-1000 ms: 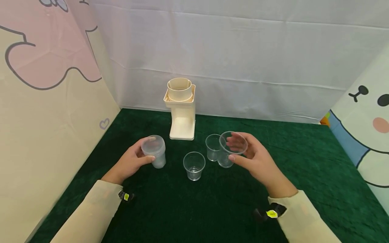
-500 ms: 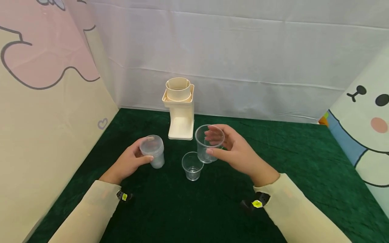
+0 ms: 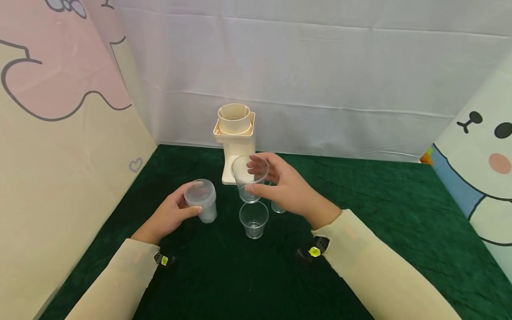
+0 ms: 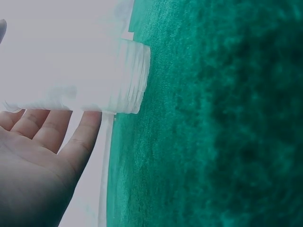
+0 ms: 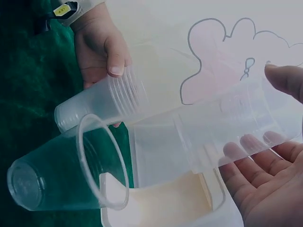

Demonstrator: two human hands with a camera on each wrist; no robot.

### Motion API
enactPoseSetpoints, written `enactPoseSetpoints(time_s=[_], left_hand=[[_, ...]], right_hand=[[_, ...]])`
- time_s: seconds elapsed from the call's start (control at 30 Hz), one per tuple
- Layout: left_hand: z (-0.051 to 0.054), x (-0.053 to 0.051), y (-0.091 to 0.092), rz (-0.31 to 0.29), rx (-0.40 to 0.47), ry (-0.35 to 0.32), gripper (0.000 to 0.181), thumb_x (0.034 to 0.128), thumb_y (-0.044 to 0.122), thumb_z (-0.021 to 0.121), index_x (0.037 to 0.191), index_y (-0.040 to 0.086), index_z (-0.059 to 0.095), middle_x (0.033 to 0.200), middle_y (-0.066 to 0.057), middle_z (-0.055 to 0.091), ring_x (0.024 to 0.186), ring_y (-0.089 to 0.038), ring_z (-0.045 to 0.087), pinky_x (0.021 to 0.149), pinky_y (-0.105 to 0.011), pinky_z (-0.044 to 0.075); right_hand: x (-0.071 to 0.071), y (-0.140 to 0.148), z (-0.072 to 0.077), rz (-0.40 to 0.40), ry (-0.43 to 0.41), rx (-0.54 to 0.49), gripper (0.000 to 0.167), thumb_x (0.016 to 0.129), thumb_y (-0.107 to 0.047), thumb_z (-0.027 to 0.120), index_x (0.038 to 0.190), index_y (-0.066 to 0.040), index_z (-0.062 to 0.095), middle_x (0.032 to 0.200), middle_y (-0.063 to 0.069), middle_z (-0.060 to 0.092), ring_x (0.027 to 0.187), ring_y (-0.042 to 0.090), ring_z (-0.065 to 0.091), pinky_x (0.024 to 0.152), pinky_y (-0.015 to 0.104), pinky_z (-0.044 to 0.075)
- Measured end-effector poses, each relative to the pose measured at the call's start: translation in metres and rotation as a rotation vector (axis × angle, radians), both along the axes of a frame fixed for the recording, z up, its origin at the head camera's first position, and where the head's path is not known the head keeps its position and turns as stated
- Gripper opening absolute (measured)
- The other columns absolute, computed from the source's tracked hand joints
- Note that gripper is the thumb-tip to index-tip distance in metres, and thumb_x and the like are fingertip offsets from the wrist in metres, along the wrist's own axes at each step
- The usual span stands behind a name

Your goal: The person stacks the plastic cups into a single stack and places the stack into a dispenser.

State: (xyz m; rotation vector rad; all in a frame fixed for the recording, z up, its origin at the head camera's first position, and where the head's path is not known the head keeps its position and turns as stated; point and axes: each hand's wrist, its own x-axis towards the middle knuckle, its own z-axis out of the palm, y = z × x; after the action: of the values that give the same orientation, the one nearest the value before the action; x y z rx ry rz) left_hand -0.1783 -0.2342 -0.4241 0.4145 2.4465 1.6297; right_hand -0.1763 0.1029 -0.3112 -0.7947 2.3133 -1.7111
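Observation:
My left hand [image 3: 174, 212] grips a stack of nested clear plastic cups [image 3: 203, 205] on the left of the cloth. In the left wrist view the fingers lie along the stack's side [image 4: 94, 85]. My right hand [image 3: 288, 184] holds one clear plastic cup [image 3: 242, 178] upright between thumb and fingers, raised just behind and above a standing cup [image 3: 254, 224]. That standing cup is upright with its mouth uncovered; it shows large in the right wrist view as a tilted clear cup [image 5: 61, 165]. Another cup [image 3: 278, 207] is mostly hidden behind my right hand.
A cream-coloured stand with a round holder on top [image 3: 235, 126] is at the back, its base partly hidden by the raised cup. Dark green cloth [image 3: 248, 280] covers the table. A white curtain [image 3: 312, 89] hangs behind, with printed cartoon panels at both sides.
My right hand has carried its cup leftward and a little farther back, passing from beside the far cup to behind the standing one. The left hand and its stack stay put.

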Motion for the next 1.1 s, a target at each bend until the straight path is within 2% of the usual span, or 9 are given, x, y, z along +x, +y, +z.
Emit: enactPoseSetpoints(time_s=[0.37, 0.77, 0.97, 1.1], left_hand=[[0.003, -0.001, 0.000, -0.025, 0.010, 0.002, 0.065, 0.1003, 0.016, 0.068, 0.156, 0.009, 0.035, 0.145, -0.018, 0.047, 0.125, -0.036, 0.050, 0.110, -0.062, 0.038], [0.004, 0.002, -0.001, -0.024, 0.018, -0.012, 0.065, 0.1009, 0.017, 0.068, 0.157, 0.009, 0.035, 0.145, -0.018, 0.047, 0.125, -0.036, 0.050, 0.111, -0.062, 0.037], [0.001, 0.001, -0.001, -0.039, 0.036, -0.018, 0.064, 0.1016, 0.017, 0.067, 0.157, 0.009, 0.035, 0.145, -0.017, 0.048, 0.127, -0.035, 0.051, 0.111, -0.060, 0.037], [0.001, 0.000, -0.002, -0.040, 0.039, -0.025, 0.065, 0.1017, 0.017, 0.067, 0.157, 0.009, 0.034, 0.147, -0.017, 0.047, 0.128, -0.035, 0.050, 0.111, -0.061, 0.037]], right_hand=[[-0.014, -0.019, 0.007, 0.009, 0.003, 0.025, 0.063, 0.095, -0.023, 0.077, 0.148, -0.012, 0.046, 0.138, 0.000, 0.057, 0.127, 0.014, 0.055, 0.112, 0.036, 0.041], [-0.026, -0.042, 0.008, 0.007, 0.006, 0.031, 0.066, 0.094, -0.028, 0.077, 0.150, -0.014, 0.045, 0.142, 0.006, 0.056, 0.127, 0.016, 0.054, 0.113, 0.041, 0.040], [-0.028, -0.056, 0.005, 0.006, -0.017, 0.020, 0.066, 0.094, -0.028, 0.078, 0.149, -0.015, 0.044, 0.140, 0.000, 0.056, 0.128, 0.016, 0.054, 0.112, 0.040, 0.042], [-0.029, -0.068, 0.002, 0.014, -0.024, 0.002, 0.067, 0.094, -0.028, 0.078, 0.149, -0.014, 0.045, 0.141, 0.001, 0.056, 0.128, 0.015, 0.054, 0.111, 0.038, 0.043]])
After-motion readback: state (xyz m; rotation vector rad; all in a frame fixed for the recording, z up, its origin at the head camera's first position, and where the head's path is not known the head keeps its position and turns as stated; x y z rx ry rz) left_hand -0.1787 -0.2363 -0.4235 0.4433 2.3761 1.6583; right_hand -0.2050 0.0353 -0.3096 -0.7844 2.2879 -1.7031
